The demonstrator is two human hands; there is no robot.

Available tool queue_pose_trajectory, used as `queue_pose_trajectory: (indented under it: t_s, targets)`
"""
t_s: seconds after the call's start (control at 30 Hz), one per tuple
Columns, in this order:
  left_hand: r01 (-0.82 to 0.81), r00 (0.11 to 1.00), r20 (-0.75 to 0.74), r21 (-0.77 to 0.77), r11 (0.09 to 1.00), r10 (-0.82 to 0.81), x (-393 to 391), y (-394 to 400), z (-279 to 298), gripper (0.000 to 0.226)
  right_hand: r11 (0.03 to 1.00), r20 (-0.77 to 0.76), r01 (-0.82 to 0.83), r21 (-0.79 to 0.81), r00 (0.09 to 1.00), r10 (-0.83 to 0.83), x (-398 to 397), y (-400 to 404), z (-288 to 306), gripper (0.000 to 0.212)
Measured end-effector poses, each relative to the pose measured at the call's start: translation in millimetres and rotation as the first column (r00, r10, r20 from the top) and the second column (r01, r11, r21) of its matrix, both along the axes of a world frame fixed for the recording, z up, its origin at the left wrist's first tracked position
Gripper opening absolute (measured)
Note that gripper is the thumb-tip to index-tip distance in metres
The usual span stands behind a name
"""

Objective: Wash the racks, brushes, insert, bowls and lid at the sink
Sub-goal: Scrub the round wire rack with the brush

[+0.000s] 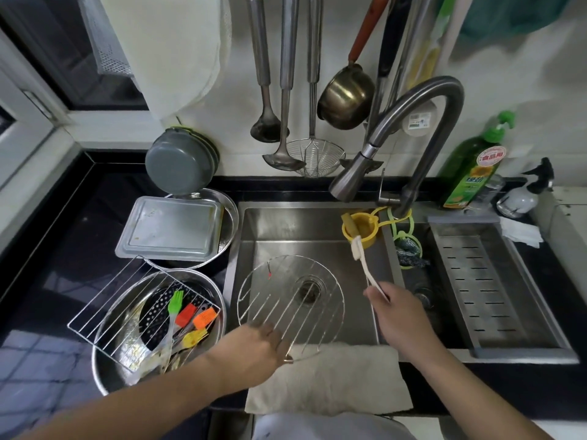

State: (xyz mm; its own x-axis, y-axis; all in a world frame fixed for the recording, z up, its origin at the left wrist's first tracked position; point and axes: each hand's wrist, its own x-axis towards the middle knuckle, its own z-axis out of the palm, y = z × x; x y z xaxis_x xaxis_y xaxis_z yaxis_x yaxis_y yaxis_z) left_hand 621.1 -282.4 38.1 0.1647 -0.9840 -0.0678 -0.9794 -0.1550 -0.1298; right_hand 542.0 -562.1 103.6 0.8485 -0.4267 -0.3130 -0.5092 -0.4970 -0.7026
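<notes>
My left hand [254, 344] grips the near edge of a round wire rack [290, 304], which is tilted over the steel sink [311, 223]. My right hand [400, 309] holds the handle of a white washing brush [362, 258]; its head is by a yellow cup [362, 228] at the back of the sink. On the left counter a large steel bowl [114, 373] holds a perforated insert [155, 315] and green, red, orange and yellow silicone brushes [190, 315]. A rectangular wire rack [104, 308] lies across the bowl. Behind it a flat rectangular lid [171, 230] rests on another steel bowl [230, 217].
The faucet [359, 168] arches over the sink with no water visible. A drain tray [486, 281] fills the right basin. A green soap bottle [473, 173] and a spray bottle [524, 195] stand at the back right. A towel [330, 379] lies over the front edge. Ladles [270, 90] hang on the wall.
</notes>
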Motion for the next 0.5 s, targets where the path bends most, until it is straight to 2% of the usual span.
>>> queue_pose_trajectory:
  t_s: [0.1, 0.2, 0.3, 0.37, 0.5]
  targets:
    - [0.036, 0.999, -0.017, 0.032, 0.999, -0.036, -14.6, 16.9, -10.1, 0.021, 0.983, -0.015, -0.151, -0.110, 0.989, 0.150, -12.3, 3.9, -7.5, 0.039]
    - [0.006, 0.999, -0.036, 0.017, 1.000, -0.005, -21.9, 27.9, -21.6, 0.033, 0.911, -0.071, -0.338, -0.235, 0.941, 0.331, -22.1, 7.0, -21.1, 0.036]
    - [-0.029, 0.999, -0.028, 0.026, 0.999, 0.030, -27.7, 33.0, -37.0, 0.035, 0.878, -0.115, -0.418, -0.233, 0.909, 0.401, -28.3, 8.9, -34.1, 0.028]
    - [-0.048, 0.998, -0.033, 0.029, 0.998, 0.049, -29.5, 33.8, -45.5, 0.031, 0.857, -0.137, -0.452, -0.246, 0.892, 0.431, -30.9, 11.3, -41.6, 0.038]
    - [-0.093, 0.995, -0.049, -0.052, 0.994, 0.090, -31.4, 27.4, -53.9, 0.022, 0.661, -0.267, -0.701, -0.269, 0.713, 0.648, -25.0, 42.4, -53.1, 0.058]
